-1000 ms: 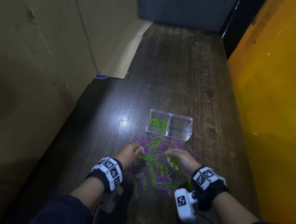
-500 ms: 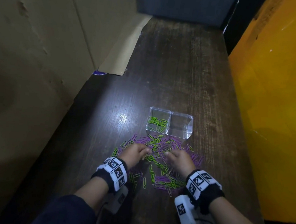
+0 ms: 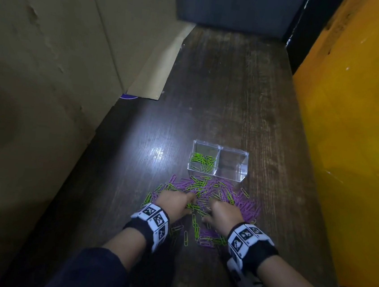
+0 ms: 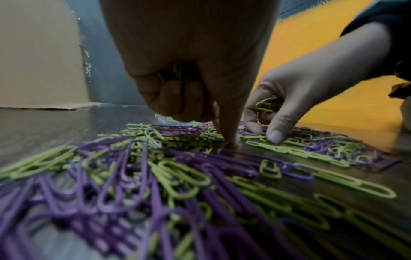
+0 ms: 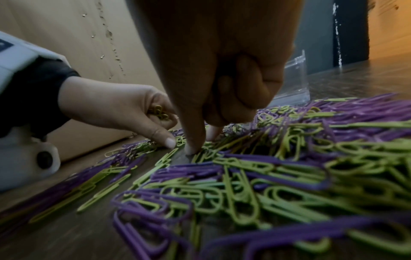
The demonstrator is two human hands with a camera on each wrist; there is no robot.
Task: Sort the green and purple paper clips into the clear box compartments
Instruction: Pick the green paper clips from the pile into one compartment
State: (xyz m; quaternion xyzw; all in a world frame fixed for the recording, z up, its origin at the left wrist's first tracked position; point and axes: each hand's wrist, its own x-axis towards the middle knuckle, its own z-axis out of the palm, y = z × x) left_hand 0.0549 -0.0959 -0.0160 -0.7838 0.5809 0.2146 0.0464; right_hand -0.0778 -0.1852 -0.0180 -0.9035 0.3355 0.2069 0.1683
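Note:
Green and purple paper clips (image 3: 211, 190) lie mixed in a loose pile on the dark wooden table. Just beyond the pile stands the clear box (image 3: 242, 170); its left compartment holds green clips (image 3: 202, 160), and its right compartment looks bare. My left hand (image 3: 190, 200) is on the pile's left part, fingers curled round a bunch of green clips (image 4: 177, 73), one fingertip (image 4: 230, 140) down on the table. My right hand (image 3: 211, 207) works beside it, also gripping green clips (image 4: 266, 103), with a fingertip (image 5: 192, 149) pressed among the clips.
A cardboard wall (image 3: 52, 58) runs along the table's left side and a yellow panel (image 3: 353, 137) along the right. A dark panel (image 3: 233, 5) closes the far end. Bare table (image 3: 224, 88) stretches beyond the box.
Both hands have drawn closer together toward the middle of the pile. The box and its green clips have not moved.

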